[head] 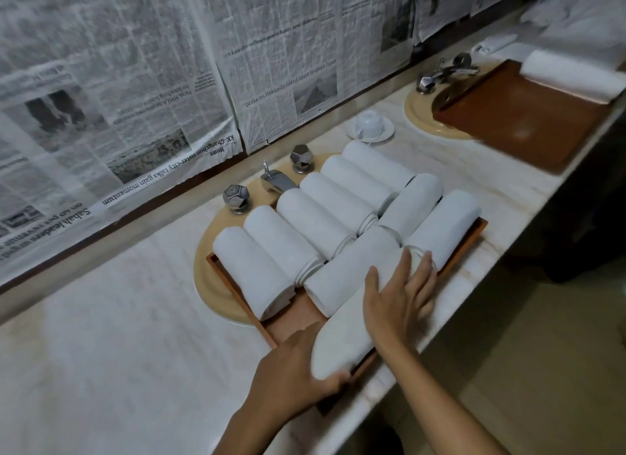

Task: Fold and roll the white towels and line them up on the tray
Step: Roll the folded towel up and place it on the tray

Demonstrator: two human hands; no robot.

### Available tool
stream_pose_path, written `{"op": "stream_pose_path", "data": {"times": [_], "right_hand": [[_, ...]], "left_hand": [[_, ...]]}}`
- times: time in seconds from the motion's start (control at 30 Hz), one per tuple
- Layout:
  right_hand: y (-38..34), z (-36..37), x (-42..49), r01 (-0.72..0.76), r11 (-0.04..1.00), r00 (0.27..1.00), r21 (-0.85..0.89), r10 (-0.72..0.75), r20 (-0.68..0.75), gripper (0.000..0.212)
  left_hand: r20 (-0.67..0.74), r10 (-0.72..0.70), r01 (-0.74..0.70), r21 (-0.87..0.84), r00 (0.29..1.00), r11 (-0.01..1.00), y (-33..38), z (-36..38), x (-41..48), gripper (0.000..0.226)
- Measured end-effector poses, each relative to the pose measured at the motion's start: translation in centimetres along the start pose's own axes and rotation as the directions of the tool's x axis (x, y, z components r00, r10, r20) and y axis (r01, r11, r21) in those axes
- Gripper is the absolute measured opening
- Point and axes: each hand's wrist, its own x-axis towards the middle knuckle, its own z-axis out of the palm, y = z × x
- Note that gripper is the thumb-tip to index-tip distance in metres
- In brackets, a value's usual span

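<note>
A wooden tray [223, 278] lies over a sink and holds several rolled white towels [305, 231] in two rows. The nearest rolled towel [342, 336] lies at the tray's front edge. My left hand [291, 370] cups its near end, fingers curled round the roll. My right hand [399, 295] rests flat on top of its far part, fingers straight and spread. Another rolled towel [349, 268] lies right behind it, touching.
A faucet [276, 180] with two faceted knobs stands behind the tray. An upturned cup on a saucer [370, 126] sits further back. A second brown tray [518, 115] with one rolled towel [569, 75] covers the right sink. Newspaper covers the wall. The counter edge runs at right.
</note>
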Motion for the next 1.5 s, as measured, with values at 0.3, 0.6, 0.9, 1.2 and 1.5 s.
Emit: {"op": "stream_pose_path", "data": {"times": [0.3,0.6,0.9,1.2,1.5], "right_hand": [[1.9,-2.1,1.0,-0.033,0.861,0.999,0.508,0.048,-0.017,0.055],[2.8,-1.8,5.6,-0.525,0.335,0.784,0.783,0.549,0.290,0.057],[3.7,0.2,7.1,-0.677,0.209,0.615,0.706,0.687,0.386,0.051],[3.8,0.9,8.0,-0.720,0.254,0.578,0.646,0.734,0.356,0.055],[3.2,0.7,8.1,-0.730,0.181,0.540,0.659,0.744,0.393,0.063]], "left_hand": [[0.064,0.038,-0.028,-0.139,0.997,0.990,-0.5,-3.2,2.0,0.046],[-0.419,-0.166,0.040,-0.293,0.893,0.955,-0.7,-11.2,11.0,0.017],[-0.069,-0.342,0.339,-0.060,0.937,0.939,-4.4,-15.3,25.6,0.099],[0.208,-0.355,0.386,-0.133,0.911,0.913,-5.6,-14.2,29.8,0.110],[0.334,-0.201,0.356,-0.510,0.921,0.783,-4.6,-12.3,29.8,0.030]]}}
